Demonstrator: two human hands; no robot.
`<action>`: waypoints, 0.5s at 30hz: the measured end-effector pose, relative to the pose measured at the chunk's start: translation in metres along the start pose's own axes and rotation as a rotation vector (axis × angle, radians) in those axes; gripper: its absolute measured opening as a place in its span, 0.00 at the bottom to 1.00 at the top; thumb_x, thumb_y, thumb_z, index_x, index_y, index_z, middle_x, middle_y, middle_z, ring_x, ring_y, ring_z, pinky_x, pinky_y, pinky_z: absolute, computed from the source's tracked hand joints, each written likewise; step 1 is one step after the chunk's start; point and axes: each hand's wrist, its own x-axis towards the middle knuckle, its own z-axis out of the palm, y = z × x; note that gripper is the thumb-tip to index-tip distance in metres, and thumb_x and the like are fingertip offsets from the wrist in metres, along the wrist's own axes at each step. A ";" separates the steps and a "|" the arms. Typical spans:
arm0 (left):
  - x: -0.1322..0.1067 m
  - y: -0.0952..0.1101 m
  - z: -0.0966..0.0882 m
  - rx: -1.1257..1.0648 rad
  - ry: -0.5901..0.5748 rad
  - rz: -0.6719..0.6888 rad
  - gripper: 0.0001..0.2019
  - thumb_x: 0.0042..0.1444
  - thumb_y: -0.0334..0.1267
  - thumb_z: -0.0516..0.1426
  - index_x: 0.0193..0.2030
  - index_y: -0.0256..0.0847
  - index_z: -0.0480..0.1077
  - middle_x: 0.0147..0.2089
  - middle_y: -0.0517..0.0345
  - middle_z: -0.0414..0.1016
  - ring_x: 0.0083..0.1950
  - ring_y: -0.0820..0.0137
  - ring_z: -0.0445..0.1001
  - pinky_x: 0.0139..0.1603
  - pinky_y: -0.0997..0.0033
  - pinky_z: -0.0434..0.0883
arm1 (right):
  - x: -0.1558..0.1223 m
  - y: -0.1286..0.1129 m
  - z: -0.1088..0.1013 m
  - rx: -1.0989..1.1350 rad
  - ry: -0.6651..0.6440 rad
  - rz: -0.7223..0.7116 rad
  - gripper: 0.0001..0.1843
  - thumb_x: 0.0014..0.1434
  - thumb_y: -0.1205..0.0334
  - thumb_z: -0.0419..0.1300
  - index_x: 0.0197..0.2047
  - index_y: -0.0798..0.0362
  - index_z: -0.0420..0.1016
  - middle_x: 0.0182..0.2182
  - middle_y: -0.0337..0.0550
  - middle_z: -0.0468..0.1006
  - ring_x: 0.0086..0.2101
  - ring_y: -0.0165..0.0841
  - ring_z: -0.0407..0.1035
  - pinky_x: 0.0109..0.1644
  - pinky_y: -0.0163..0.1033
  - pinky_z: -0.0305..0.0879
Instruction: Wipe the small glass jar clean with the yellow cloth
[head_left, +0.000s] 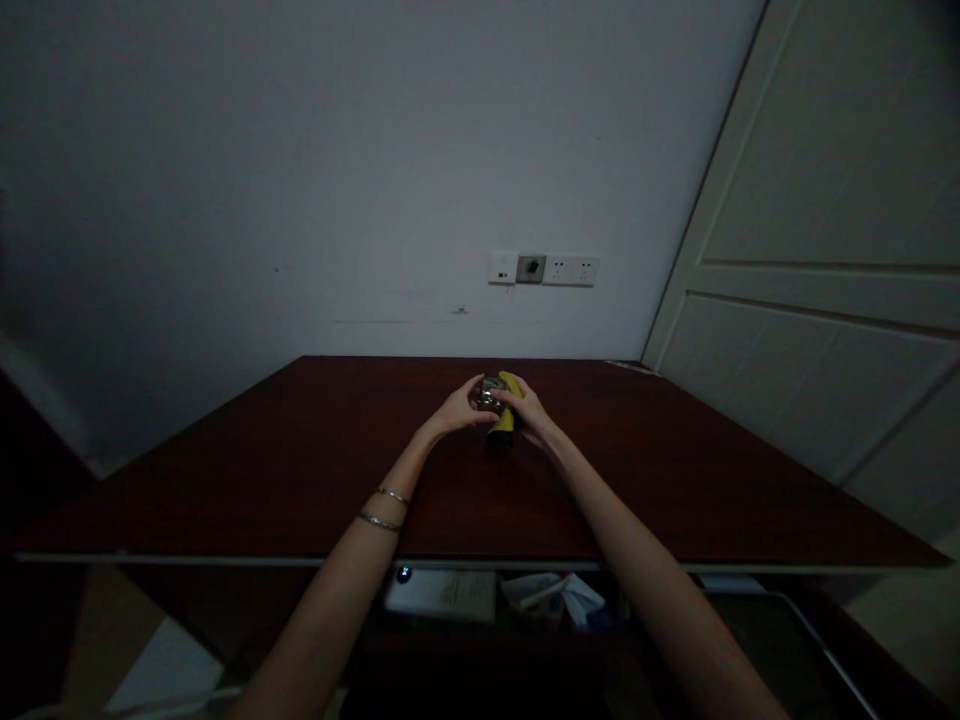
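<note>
Over the middle of the dark red table [300, 470], my two hands meet close together. My left hand [456, 408] curls its thumb and fingers around a small shiny round object [490, 393], glassy or metallic, whose exact kind I cannot make out. Against its right side is a yellow thing with a black lower end [505, 422], possibly cloth. My right hand [529, 408] grips this yellow thing, and its thumb reaches across toward the shiny object. Part of both items is hidden by the fingers.
Behind the table is a pale wall with a row of sockets and switches [570, 270]. A white panelled door [840, 200] stands at the right. Under the tabletop, a shelf holds a white box [450, 593] and crumpled tissue [581, 602].
</note>
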 end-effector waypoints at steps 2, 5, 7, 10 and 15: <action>-0.001 0.005 0.003 0.050 -0.004 0.064 0.39 0.32 0.37 0.66 0.54 0.35 0.58 0.48 0.47 0.68 0.43 0.67 0.70 0.44 0.64 0.68 | 0.000 0.002 0.000 -0.027 0.007 0.005 0.32 0.38 0.58 0.66 0.48 0.49 0.63 0.43 0.44 0.72 0.38 0.33 0.69 0.41 0.37 0.67; -0.003 0.012 0.005 0.154 0.019 0.092 0.33 0.33 0.40 0.65 0.49 0.33 0.63 0.46 0.48 0.70 0.44 0.66 0.70 0.47 0.64 0.67 | 0.001 0.004 0.000 -0.057 0.002 0.001 0.33 0.39 0.57 0.65 0.49 0.50 0.63 0.44 0.45 0.72 0.39 0.34 0.69 0.42 0.38 0.67; -0.005 0.014 0.005 0.222 0.065 0.094 0.35 0.32 0.41 0.65 0.51 0.32 0.62 0.46 0.47 0.70 0.44 0.65 0.70 0.47 0.63 0.66 | 0.003 0.005 -0.002 -0.064 -0.019 -0.006 0.31 0.40 0.55 0.64 0.50 0.50 0.64 0.44 0.44 0.72 0.40 0.34 0.69 0.43 0.38 0.66; -0.007 0.014 0.006 0.312 0.114 0.139 0.39 0.30 0.42 0.66 0.52 0.33 0.61 0.49 0.45 0.68 0.49 0.62 0.68 0.51 0.61 0.63 | 0.006 0.003 -0.004 -0.054 -0.007 -0.061 0.25 0.46 0.49 0.59 0.47 0.51 0.68 0.44 0.43 0.72 0.42 0.34 0.68 0.46 0.38 0.65; -0.009 0.013 0.009 0.407 0.096 0.223 0.43 0.29 0.45 0.66 0.55 0.35 0.59 0.53 0.44 0.65 0.53 0.60 0.65 0.54 0.59 0.60 | 0.006 -0.003 -0.007 -0.181 -0.007 -0.248 0.20 0.50 0.48 0.55 0.39 0.53 0.74 0.42 0.43 0.74 0.44 0.35 0.67 0.51 0.41 0.60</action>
